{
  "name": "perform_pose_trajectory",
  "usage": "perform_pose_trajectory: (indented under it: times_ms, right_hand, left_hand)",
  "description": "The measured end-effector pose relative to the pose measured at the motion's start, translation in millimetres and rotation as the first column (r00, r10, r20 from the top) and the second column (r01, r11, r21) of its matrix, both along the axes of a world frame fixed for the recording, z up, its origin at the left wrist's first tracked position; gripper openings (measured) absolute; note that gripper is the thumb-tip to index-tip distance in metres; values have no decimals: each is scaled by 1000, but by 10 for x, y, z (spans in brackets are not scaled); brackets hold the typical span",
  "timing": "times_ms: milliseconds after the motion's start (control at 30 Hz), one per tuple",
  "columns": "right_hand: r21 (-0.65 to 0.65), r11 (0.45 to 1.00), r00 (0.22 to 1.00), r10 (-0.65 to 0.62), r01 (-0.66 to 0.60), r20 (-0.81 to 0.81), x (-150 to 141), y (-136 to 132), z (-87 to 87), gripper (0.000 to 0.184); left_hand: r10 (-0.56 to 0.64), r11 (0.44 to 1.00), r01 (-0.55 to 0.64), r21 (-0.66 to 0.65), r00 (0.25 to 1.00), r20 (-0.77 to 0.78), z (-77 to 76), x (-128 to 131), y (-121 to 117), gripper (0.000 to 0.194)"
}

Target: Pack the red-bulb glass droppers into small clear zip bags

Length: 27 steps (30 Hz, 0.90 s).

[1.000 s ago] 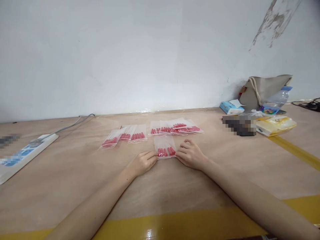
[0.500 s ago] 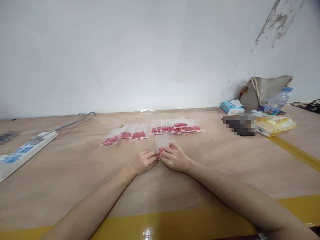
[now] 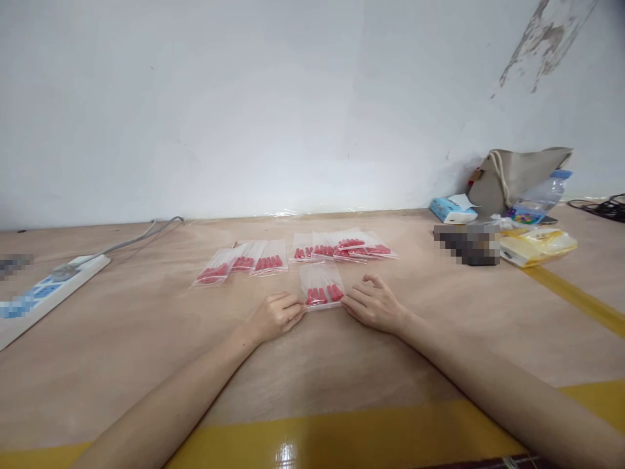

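Note:
A clear zip bag (image 3: 319,277) with several small red pieces (image 3: 316,296) lies flat in front of me, its zip edge towards me. My left hand (image 3: 279,316) pinches the near left corner of this bag. At the near right corner, my right hand (image 3: 374,303) has its thumb and fingers closed on the edge, with one finger raised and bent. Behind, to the left, three similar filled bags (image 3: 269,259) overlap. Further right lies another overlapping group of filled bags (image 3: 342,247).
On the left stands a white power strip (image 3: 53,293) with a grey cable. At the right are a blue tissue pack (image 3: 453,210), a beige bag (image 3: 512,172), a plastic bottle (image 3: 540,198), a yellow-white packet (image 3: 540,247) and a blurred dark object (image 3: 471,246). Yellow tape (image 3: 303,436) runs along the near edge.
My right hand has slid right along the bag's near edge, from beside my left hand to the right corner. The red pieces now show uncovered. My left hand has stayed at the left corner.

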State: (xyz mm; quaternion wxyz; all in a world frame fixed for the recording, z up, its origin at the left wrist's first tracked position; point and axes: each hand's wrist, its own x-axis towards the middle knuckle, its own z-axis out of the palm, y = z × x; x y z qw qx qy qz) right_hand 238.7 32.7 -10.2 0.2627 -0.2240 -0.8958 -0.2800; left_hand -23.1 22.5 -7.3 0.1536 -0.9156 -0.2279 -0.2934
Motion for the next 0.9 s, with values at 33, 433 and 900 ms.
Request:
perform_pose_trajectory:
  times_ms: [33, 433, 900]
  right_hand:
    - [-12, 1000, 1000, -13, 13, -18, 14, 0, -6, 22]
    - [-389, 917, 958, -24, -94, -286, -67, -37, -119, 11]
    - [-657, 736, 961, -33, -163, -276, -107, -118, -98, 27]
  left_hand:
    - [3, 1000, -3, -11, 1000, 7, -5, -5, 2, 20]
    - [285, 848, -102, -520, 915, 284, 39, 22, -41, 40]
    - [614, 371, 225, -901, 668, 420, 313, -125, 37, 40]
